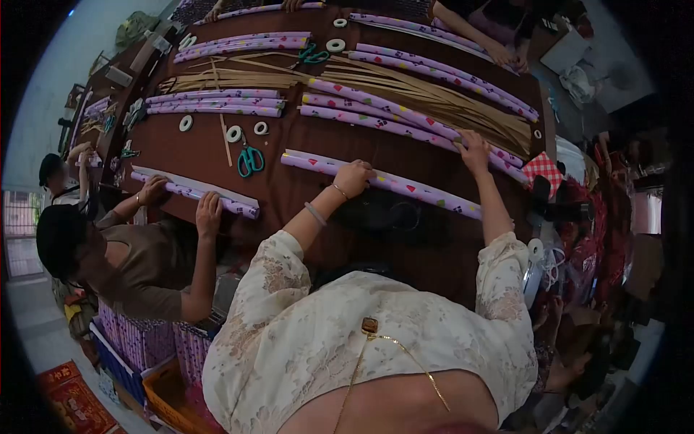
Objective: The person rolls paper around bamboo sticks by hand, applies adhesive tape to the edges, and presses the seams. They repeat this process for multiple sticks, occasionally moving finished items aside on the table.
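Note:
Across the near table edge lies a purple patterned roll of wrapping paper (pixel 423 192). My left hand (pixel 353 179) is closed over the top of it, fingers curled on the paper. Further right, my right hand (pixel 474 152) grips another purple roll (pixel 405 113) in the group behind, its fingers bent around the paper. Beside that roll lie more purple rolls (pixel 347 115). Left of the near roll are teal-handled scissors (pixel 251 160) and white tape rolls (pixel 233 134).
Brown strips (pixel 426 101) run between the rolls on the brown-covered table (pixel 181 148). At left, a co-worker's hands (pixel 209 210) rest on another roll. A co-worker's arm (pixel 477 40) reaches in at the far right. A red checked cloth (pixel 543 173) lies at the right edge.

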### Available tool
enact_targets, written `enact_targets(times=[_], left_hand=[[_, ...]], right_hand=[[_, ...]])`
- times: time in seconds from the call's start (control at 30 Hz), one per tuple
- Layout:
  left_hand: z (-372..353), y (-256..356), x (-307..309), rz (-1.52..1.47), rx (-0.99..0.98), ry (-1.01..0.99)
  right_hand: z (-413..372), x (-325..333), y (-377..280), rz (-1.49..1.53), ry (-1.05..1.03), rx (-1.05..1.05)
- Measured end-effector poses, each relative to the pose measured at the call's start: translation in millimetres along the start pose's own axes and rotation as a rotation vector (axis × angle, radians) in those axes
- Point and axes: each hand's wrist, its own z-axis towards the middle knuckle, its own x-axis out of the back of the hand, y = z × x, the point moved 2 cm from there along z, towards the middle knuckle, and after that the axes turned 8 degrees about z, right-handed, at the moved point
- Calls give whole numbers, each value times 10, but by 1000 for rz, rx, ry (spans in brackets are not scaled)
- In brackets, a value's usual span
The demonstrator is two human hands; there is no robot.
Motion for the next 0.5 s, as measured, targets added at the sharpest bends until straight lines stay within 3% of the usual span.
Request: enact_targets(times=[0.17, 0.5], left_hand=[[29, -25, -108, 17, -58, 68], [28, -22, -129, 27, -67, 100]], right_hand=[[48, 56, 3, -47, 79, 33], [33, -36, 25, 13, 1, -17]])
